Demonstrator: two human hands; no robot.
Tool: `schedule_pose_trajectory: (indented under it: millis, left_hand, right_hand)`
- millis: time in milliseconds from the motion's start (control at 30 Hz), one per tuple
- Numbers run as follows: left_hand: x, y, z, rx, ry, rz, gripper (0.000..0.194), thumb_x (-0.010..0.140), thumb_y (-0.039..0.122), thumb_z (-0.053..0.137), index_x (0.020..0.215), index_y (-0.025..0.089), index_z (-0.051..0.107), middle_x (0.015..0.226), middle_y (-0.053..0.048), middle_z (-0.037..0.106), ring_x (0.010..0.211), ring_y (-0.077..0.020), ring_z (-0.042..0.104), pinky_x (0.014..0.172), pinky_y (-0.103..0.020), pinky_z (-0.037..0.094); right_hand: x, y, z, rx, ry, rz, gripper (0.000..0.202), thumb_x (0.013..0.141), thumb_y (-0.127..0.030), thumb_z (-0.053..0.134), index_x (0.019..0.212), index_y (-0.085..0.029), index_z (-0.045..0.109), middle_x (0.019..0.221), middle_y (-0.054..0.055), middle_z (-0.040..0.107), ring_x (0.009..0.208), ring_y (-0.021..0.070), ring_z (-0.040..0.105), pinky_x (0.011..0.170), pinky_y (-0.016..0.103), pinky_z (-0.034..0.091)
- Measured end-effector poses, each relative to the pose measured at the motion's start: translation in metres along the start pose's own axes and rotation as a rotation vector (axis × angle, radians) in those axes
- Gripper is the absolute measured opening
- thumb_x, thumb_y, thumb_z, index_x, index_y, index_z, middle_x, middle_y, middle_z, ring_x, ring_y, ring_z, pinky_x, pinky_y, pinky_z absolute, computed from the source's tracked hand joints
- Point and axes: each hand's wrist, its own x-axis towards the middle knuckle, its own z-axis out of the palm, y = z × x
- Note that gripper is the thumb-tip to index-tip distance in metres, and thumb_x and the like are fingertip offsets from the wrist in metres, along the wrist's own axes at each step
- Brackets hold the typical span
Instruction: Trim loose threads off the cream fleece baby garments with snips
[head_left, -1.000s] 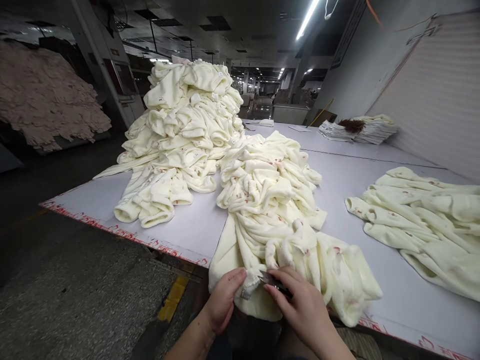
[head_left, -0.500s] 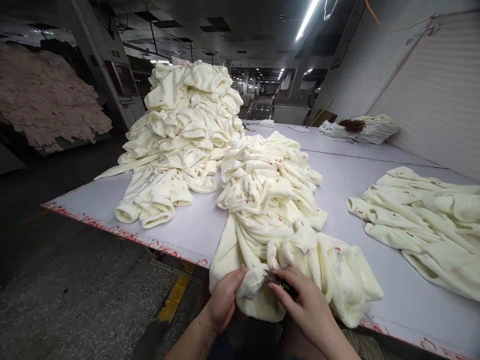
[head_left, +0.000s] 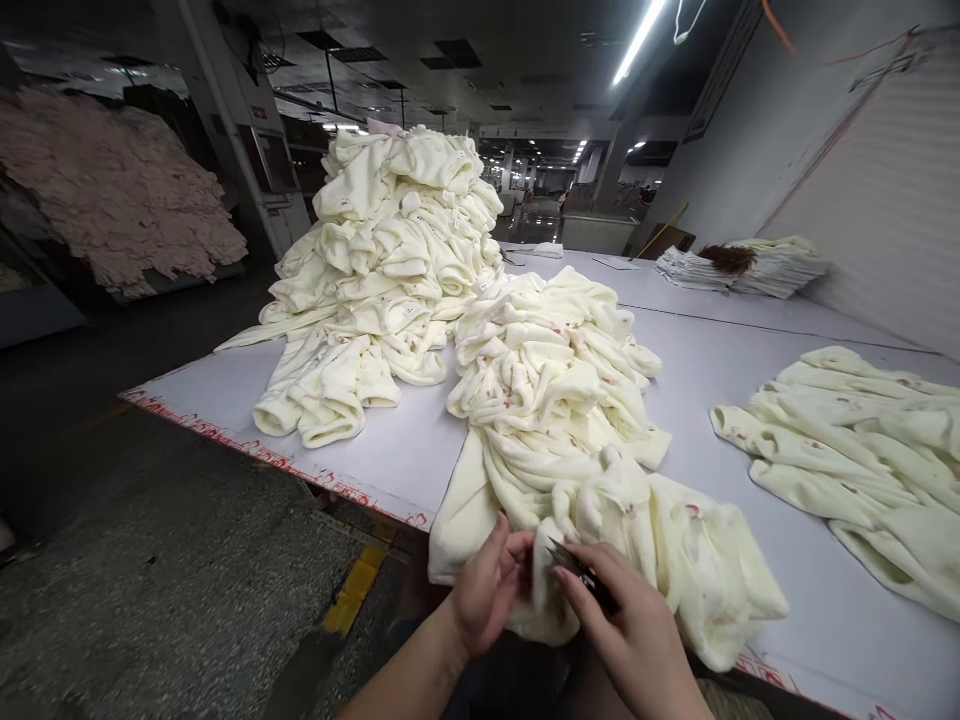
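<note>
At the bench (head_left: 405, 455)'s near edge, the right hand (head_left: 626, 605) grasps dark snips (head_left: 583, 574) beside a cream garment (head_left: 551, 605)'s fold; the left hand (head_left: 491, 590)'s fingers curl loosely there, any pinch unclear. A tall cream heap (head_left: 405, 250) stands nearer the left corner.

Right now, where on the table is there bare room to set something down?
The table is bare between the middle pile and the garments at right, and at left front between the tall pile and the red-marked edge. It's crowded around the left hand and right hand.
</note>
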Motion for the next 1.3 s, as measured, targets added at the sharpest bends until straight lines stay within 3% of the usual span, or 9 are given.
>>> schedule_pose_trajectory:
  millis: [167,333,400,500,600,767,900,1167,1300]
  left_hand:
    - [0.001,-0.03,-0.007,-0.005,0.148,-0.01,0.042,0.087,0.047,0.044,0.109,0.015,0.061,0.105,-0.011,0.065,0.094,-0.0217,0.06,0.086,-0.036,0.044]
    - [-0.048,-0.001,-0.059,1.121,0.792,0.413,0.034,0.079,0.033,0.056,0.109,0.016,0.059,0.113,-0.014,0.058,0.103,-0.0291,0.054,0.09,-0.047,0.041]
    - [-0.061,0.012,-0.074,1.516,0.913,0.52,0.033,0.076,0.025,0.058,0.108,0.017,0.06,0.12,-0.016,0.054,0.114,-0.0347,0.045,0.095,-0.054,0.034]
    - [-0.061,0.019,-0.073,1.762,0.773,0.498,0.013,0.081,0.017,0.05,0.088,0.019,0.061,0.114,-0.012,0.058,0.112,-0.0323,0.048,0.093,-0.053,0.036]
    - [-0.046,0.017,-0.059,1.599,0.602,0.487,0.018,0.089,0.019,0.038,0.083,0.021,0.055,0.098,-0.008,0.062,0.097,-0.0225,0.057,0.085,-0.04,0.044]
    - [-0.042,0.014,-0.077,1.179,0.908,0.539,0.022,0.079,0.039,0.054,0.09,0.02,0.052,0.096,-0.009,0.053,0.091,-0.0246,0.053,0.083,-0.04,0.042]
    - [-0.051,0.006,-0.101,0.846,0.78,0.235,0.038,0.061,0.05,0.069,0.075,0.017,0.057,0.077,-0.005,0.057,0.075,-0.0237,0.055,0.07,-0.035,0.044]
    - [-0.033,0.02,-0.015,0.312,0.247,0.201,0.03,0.085,0.04,0.054,0.105,0.016,0.057,0.092,-0.006,0.063,0.079,-0.0165,0.058,0.071,-0.027,0.044]
    - [-0.019,0.014,-0.001,0.484,0.221,0.231,0.034,0.083,0.038,0.058,0.108,0.016,0.055,0.096,-0.008,0.061,0.088,-0.0185,0.057,0.077,-0.029,0.044]
  right_hand:
    - [0.017,0.012,0.015,0.092,-0.146,0.122,0.031,0.087,-0.044,0.048,0.098,-0.02,0.065,0.093,0.007,0.071,0.082,0.0227,0.067,0.07,0.031,0.054]
    - [0.029,0.037,0.022,-0.203,-0.126,0.251,0.037,0.086,-0.052,0.044,0.1,-0.023,0.064,0.089,0.006,0.072,0.076,0.026,0.066,0.067,0.036,0.05]
    - [0.032,0.04,0.023,-0.253,-0.117,0.255,0.038,0.086,-0.053,0.043,0.1,-0.024,0.064,0.089,0.005,0.072,0.077,0.0268,0.066,0.067,0.037,0.049]
    - [0.034,0.036,0.023,-0.244,-0.097,0.267,0.04,0.085,-0.055,0.043,0.101,-0.023,0.063,0.089,0.006,0.072,0.072,0.0252,0.065,0.065,0.036,0.048]
    - [0.03,0.029,0.021,-0.128,-0.079,0.259,0.04,0.086,-0.055,0.042,0.1,-0.022,0.061,0.092,0.005,0.071,0.067,0.0208,0.063,0.062,0.032,0.048]
    - [0.019,0.029,0.017,-0.018,-0.073,0.271,0.039,0.087,-0.053,0.042,0.103,-0.021,0.059,0.097,0.007,0.07,0.07,0.0205,0.064,0.06,0.03,0.048]
    - [0.02,0.03,0.021,-0.019,-0.069,0.273,0.035,0.087,-0.05,0.045,0.1,-0.022,0.06,0.093,0.005,0.07,0.062,0.0188,0.062,0.06,0.031,0.048]
    - [0.014,0.001,0.023,0.349,-0.092,0.115,0.023,0.076,-0.039,0.065,0.086,-0.02,0.057,0.081,0.003,0.061,0.077,0.0192,0.058,0.07,0.027,0.048]
    - [0.018,0.001,0.027,0.511,-0.005,0.247,0.018,0.078,-0.037,0.063,0.078,-0.02,0.056,0.073,0.0,0.056,0.071,0.0167,0.055,0.066,0.026,0.046]
